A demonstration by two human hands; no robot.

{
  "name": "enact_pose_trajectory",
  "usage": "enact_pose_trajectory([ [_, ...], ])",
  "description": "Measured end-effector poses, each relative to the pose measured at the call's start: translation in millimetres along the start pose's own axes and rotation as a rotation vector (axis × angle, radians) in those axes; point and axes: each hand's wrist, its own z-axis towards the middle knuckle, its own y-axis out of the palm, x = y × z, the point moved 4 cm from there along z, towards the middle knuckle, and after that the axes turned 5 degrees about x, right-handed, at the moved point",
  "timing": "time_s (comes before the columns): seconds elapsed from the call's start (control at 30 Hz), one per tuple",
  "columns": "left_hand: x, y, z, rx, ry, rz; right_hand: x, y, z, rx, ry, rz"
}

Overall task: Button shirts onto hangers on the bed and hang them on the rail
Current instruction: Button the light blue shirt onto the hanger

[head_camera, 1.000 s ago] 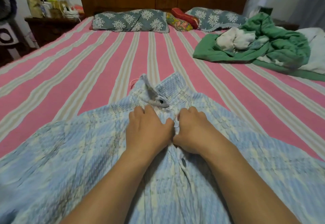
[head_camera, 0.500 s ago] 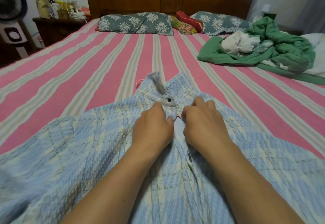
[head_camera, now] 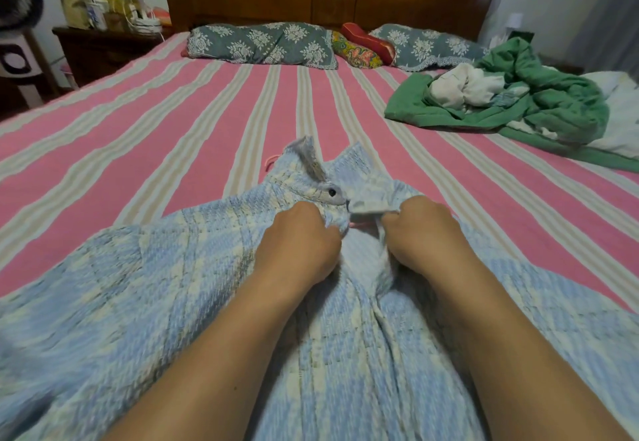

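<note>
A light blue and cream checked shirt (head_camera: pixel 166 295) lies spread on the pink striped bed (head_camera: pixel 145 136), collar pointing toward the headboard. My left hand (head_camera: pixel 301 243) grips the left front edge just below the collar, under a dark button (head_camera: pixel 332 192). My right hand (head_camera: pixel 420 233) grips the right front edge and holds it a little away from the left. In the gap between the two edges a bit of pink hanger (head_camera: pixel 361 224) shows, and its pink hook (head_camera: pixel 270 160) pokes out beside the collar. The rest of the hanger is hidden under the cloth.
A green blanket (head_camera: pixel 539 101) with white clothes bundled in it lies at the right of the bed. Patterned pillows (head_camera: pixel 262 44) line the wooden headboard. A cluttered dark nightstand (head_camera: pixel 103 46) and a fan stand to the left of the bed.
My hands were pressed together at the placket; now they have pulled apart, opening the shirt front below the collar so that the pink hanger shows.
</note>
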Motion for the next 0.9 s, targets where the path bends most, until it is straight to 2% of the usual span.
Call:
enact_pose_trajectory([
  [0.1,5.0,-2.6,0.4,0.092,-0.004,-0.202,-4.2,5.3,-0.1,-0.016,0.188,0.701],
  [0.17,3.5,0.2,1.8,0.041,-0.09,-0.372,-3.4,19.8,-2.7,-0.104,0.3,0.934],
  [0.27,-1.5,5.3,2.0,-0.049,-0.193,-0.449,5.3,36.4,-1.5,-0.176,0.399,0.94],
  [0.43,-2.1,6.8,1.6,-0.048,-0.204,-0.461,21.7,43.1,8.5,-0.012,0.578,1.242],
  [0.5,-2.1,7.3,2.3,-0.041,-0.195,-0.458,17.5,43.2,7.7,0.011,0.494,1.181],
  [0.6,-1.1,7.6,3.2,-0.017,-0.178,-0.468,3.3,45.4,2.0,0.011,0.245,0.924],
  [0.67,-1.0,7.4,3.8,0.007,-0.178,-0.486,-1.3,44.2,-2.0,0.042,0.159,0.81],
  [0.73,-1.6,6.4,3.4,0.008,-0.198,-0.54,1.0,40.9,-2.7,0.036,0.209,0.862],
  [0.8,-2.5,3.8,3.0,-0.023,-0.251,-0.629,2.5,38.0,-2.2,-0.029,0.302,1.02],
  [0.9,-3.7,0.8,2.7,-0.062,-0.281,-0.601,1.0,36.3,-2.4,-0.082,0.312,1.066],
])
